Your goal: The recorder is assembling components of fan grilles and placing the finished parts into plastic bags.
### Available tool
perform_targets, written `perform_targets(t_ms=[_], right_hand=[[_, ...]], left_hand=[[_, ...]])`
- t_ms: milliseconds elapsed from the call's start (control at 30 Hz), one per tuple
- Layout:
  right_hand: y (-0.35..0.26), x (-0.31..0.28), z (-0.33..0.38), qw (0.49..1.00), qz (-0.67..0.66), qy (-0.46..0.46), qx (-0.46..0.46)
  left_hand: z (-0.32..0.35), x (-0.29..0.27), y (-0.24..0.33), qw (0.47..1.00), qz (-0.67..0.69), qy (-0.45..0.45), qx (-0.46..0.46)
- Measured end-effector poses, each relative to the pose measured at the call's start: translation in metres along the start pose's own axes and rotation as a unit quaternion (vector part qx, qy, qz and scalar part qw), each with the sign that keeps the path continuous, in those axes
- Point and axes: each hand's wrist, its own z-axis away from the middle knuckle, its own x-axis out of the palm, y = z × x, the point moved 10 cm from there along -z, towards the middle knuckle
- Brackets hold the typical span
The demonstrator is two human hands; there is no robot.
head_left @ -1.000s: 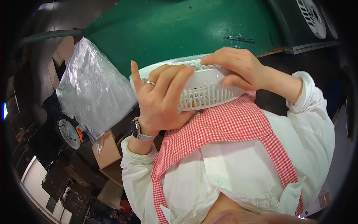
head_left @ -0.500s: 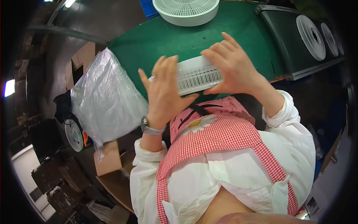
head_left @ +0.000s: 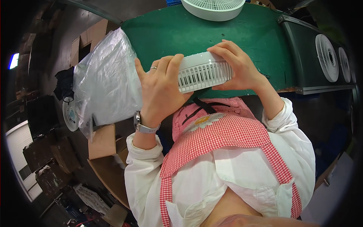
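Observation:
Between my two hands I hold a white fan grille [head_left: 206, 72] on its edge, its slotted side wall facing me. It is just above the near part of the green table [head_left: 196, 36]. My left hand [head_left: 162, 83] grips its left end, with a ring and a wristwatch on that side. Around its right end my right hand [head_left: 240, 68] is closed, fingers over the top and thumb below. The fingertips behind the grille are partly hidden.
Another round white grille [head_left: 213, 11] lies at the table's far edge. Clear plastic sheeting [head_left: 109, 83] hangs over the left side, above an open cardboard box [head_left: 102, 142]. To the right, a dark conveyor belt [head_left: 302, 49] carries white grilles [head_left: 326, 58].
The grille has turned between my hands and shows more of its slotted side. My right hand has closed more firmly round its end. The view has shifted slightly.

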Motion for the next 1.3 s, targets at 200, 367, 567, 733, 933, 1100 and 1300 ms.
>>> perform_targets(t_ms=[200,367,567,733,933,1100,1300], right_hand=[[-0.017,-0.016,-0.008,0.998,0.037,0.018,-0.048],[-0.026,-0.008,-0.001,0.992,0.093,0.001,-0.084],[-0.013,-0.011,0.002,0.999,0.031,0.017,-0.04],[-0.012,-0.012,0.013,0.995,0.021,0.024,-0.09],[-0.011,-0.008,0.01,0.993,0.038,0.014,-0.112],[0.008,-0.012,0.019,0.99,-0.103,0.083,-0.04],[-0.037,-0.036,-0.002,0.998,0.046,0.024,-0.038]], left_hand=[[0.007,0.011,-0.011,0.997,0.065,0.012,-0.027],[0.013,0.021,-0.015,0.996,0.078,-0.005,-0.037],[0.017,0.023,-0.02,0.996,0.08,-0.007,-0.036],[0.021,0.024,-0.024,0.995,0.085,-0.022,-0.043],[0.022,0.022,-0.027,0.996,0.078,-0.008,-0.044],[0.022,0.025,-0.029,0.993,0.11,0.039,-0.016],[0.037,0.043,-0.048,0.974,0.202,0.104,-0.021]])
